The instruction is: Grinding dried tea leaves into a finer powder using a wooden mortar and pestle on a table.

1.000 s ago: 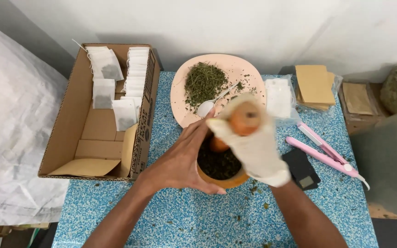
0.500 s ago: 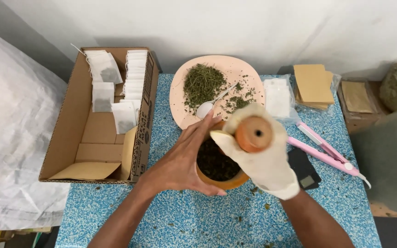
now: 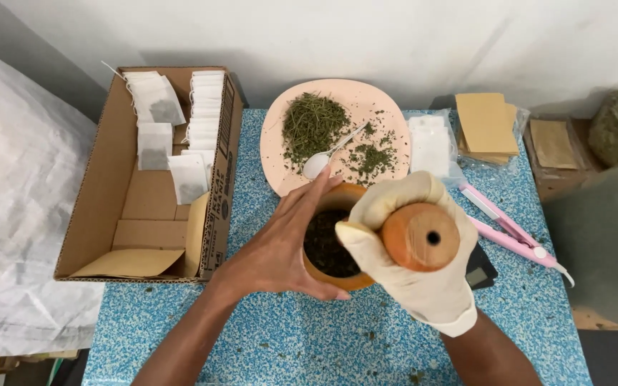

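Observation:
My left hand [image 3: 280, 246] is bare and cups the left side of a wooden mortar [image 3: 323, 275] that stands on the blue speckled table. Dark crushed herbs [image 3: 323, 246] fill the mortar. My right hand [image 3: 423, 279] wears a cream glove and grips a wooden pestle [image 3: 421, 236], whose round top end faces the camera; its lower end goes down into the mortar and is hidden by the glove.
Behind the mortar lies a pink plate [image 3: 388, 107] with dried green herbs [image 3: 314, 125] and a white spoon [image 3: 323, 159]. A cardboard box [image 3: 101, 193] with filled tea bags stands left. White bags [image 3: 430, 146], brown envelopes [image 3: 486, 121] and a pink sealer [image 3: 509, 232] lie right.
The pestle's top has swung from up near the plate toward me and to the right. My left hand stays on the mortar.

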